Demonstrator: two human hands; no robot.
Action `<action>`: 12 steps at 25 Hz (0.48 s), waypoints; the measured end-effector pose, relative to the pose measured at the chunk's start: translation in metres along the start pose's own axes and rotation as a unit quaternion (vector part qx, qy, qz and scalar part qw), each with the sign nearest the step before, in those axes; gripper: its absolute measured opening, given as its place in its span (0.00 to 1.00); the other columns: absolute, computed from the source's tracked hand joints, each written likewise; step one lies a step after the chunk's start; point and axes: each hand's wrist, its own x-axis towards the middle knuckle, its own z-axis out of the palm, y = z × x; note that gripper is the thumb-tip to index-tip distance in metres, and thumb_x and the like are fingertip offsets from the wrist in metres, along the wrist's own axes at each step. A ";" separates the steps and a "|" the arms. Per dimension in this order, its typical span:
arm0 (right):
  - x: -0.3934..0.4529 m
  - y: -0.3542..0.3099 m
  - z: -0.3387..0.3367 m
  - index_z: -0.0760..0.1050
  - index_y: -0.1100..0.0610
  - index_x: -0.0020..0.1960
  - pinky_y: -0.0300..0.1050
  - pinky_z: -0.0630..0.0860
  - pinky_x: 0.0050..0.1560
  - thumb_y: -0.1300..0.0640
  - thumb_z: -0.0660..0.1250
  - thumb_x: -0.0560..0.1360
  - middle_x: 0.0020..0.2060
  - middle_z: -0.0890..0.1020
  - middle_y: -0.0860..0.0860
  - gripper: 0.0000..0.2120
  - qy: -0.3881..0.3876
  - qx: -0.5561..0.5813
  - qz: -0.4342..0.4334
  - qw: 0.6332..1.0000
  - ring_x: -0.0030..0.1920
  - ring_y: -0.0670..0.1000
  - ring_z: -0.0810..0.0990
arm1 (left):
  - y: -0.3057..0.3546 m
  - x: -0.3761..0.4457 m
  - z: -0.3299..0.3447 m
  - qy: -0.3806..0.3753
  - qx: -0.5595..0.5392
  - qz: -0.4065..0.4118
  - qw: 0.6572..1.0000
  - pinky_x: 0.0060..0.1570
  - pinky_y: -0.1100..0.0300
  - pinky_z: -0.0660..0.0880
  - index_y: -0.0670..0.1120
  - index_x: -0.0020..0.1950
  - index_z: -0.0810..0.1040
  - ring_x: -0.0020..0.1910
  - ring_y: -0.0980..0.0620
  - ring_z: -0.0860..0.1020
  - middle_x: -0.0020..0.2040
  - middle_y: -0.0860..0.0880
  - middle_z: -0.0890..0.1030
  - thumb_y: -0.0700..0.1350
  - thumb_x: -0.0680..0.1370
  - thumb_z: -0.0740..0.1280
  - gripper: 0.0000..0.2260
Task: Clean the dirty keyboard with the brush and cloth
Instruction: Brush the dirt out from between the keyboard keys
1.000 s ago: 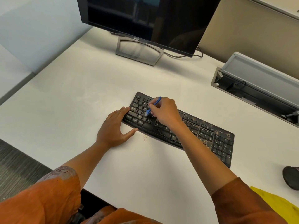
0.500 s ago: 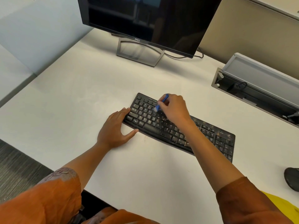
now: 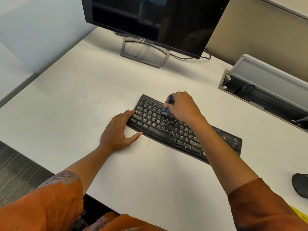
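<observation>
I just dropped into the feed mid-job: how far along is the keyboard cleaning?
Early to midway. The left keys of the keyboard look fairly clean; crumbs remain on the middle and right keys. In hand: the right hand grips the blue brush on the upper rows, while the left hand steadies the edge. Left: more brushing, then the yellow cloth, lying at the table edge.

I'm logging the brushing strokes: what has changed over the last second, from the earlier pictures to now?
The right hand, gripping the small blue brush, carried it from the dirty black keyboard's left-middle keys up toward the top rows, then slightly back down. Nothing was taken hold of or let go. The left hand stayed flat against the keyboard's left end, and the keyboard stayed put on the white desk.
</observation>
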 end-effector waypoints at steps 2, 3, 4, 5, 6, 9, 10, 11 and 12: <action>-0.003 -0.008 0.006 0.84 0.53 0.47 0.42 0.75 0.41 0.52 0.71 0.78 0.39 0.83 0.48 0.06 0.007 0.087 -0.020 0.996 0.40 0.49 0.81 | 0.000 -0.001 0.000 0.001 -0.002 -0.001 1.000 0.75 0.54 0.64 0.49 0.78 0.67 0.75 0.50 0.68 0.74 0.49 0.74 0.65 0.74 0.67 0.37; -0.005 -0.010 0.009 0.85 0.52 0.47 0.41 0.75 0.41 0.52 0.71 0.77 0.39 0.84 0.48 0.05 0.003 0.108 -0.024 0.994 0.40 0.49 0.81 | 0.000 0.000 -0.001 0.001 -0.003 -0.001 1.000 0.75 0.54 0.64 0.49 0.78 0.67 0.75 0.50 0.68 0.74 0.49 0.74 0.65 0.74 0.68 0.37; -0.005 -0.008 0.011 0.84 0.52 0.48 0.41 0.75 0.41 0.52 0.71 0.77 0.40 0.84 0.48 0.05 -0.003 0.106 -0.020 0.994 0.41 0.49 0.81 | 0.000 0.000 -0.001 0.001 -0.003 -0.001 1.000 0.75 0.55 0.63 0.49 0.78 0.67 0.75 0.50 0.68 0.74 0.49 0.74 0.65 0.74 0.68 0.37; -0.006 -0.005 0.010 0.84 0.53 0.48 0.42 0.74 0.42 0.53 0.71 0.78 0.41 0.84 0.49 0.05 -0.011 0.089 -0.006 0.996 0.42 0.49 0.81 | 0.001 0.000 0.000 0.001 -0.003 -0.001 1.000 0.75 0.55 0.63 0.48 0.78 0.67 0.75 0.50 0.68 0.74 0.50 0.74 0.65 0.74 0.67 0.37; -0.005 0.000 0.008 0.83 0.55 0.49 0.43 0.73 0.42 0.53 0.70 0.78 0.42 0.83 0.49 0.06 -0.019 0.058 0.013 0.998 0.42 0.50 0.81 | 0.001 0.000 0.000 0.002 -0.002 0.000 1.000 0.75 0.55 0.63 0.48 0.78 0.67 0.75 0.51 0.68 0.74 0.50 0.74 0.65 0.74 0.67 0.37; -0.003 0.008 0.002 0.81 0.58 0.48 0.46 0.74 0.42 0.54 0.69 0.79 0.42 0.82 0.52 0.07 -0.008 -0.017 0.055 0.998 0.42 0.53 0.80 | 0.001 0.000 -0.001 0.004 0.000 0.002 1.000 0.75 0.55 0.62 0.48 0.78 0.68 0.75 0.51 0.68 0.74 0.50 0.74 0.65 0.74 0.67 0.37; -0.002 0.008 0.002 0.81 0.58 0.48 0.45 0.74 0.41 0.54 0.68 0.78 0.41 0.82 0.52 0.08 0.014 -0.005 0.064 0.998 0.42 0.53 0.80 | 0.001 0.000 0.000 0.003 -0.001 0.002 1.000 0.75 0.56 0.62 0.48 0.78 0.68 0.75 0.51 0.68 0.73 0.50 0.74 0.65 0.74 0.67 0.37; -0.003 0.007 0.003 0.82 0.58 0.48 0.42 0.72 0.37 0.54 0.68 0.78 0.40 0.82 0.52 0.08 0.037 0.022 0.072 0.996 0.39 0.52 0.80 | 0.001 0.000 -0.001 0.003 -0.001 0.002 1.000 0.75 0.56 0.62 0.48 0.78 0.67 0.75 0.51 0.68 0.73 0.50 0.75 0.65 0.74 0.67 0.37; -0.004 0.004 0.005 0.82 0.59 0.47 0.40 0.70 0.33 0.55 0.67 0.78 0.36 0.81 0.50 0.08 0.061 0.056 0.081 0.993 0.35 0.50 0.78 | 0.001 -0.001 0.000 0.002 -0.002 0.002 1.000 0.75 0.56 0.62 0.48 0.78 0.67 0.76 0.51 0.68 0.73 0.50 0.75 0.65 0.74 0.67 0.37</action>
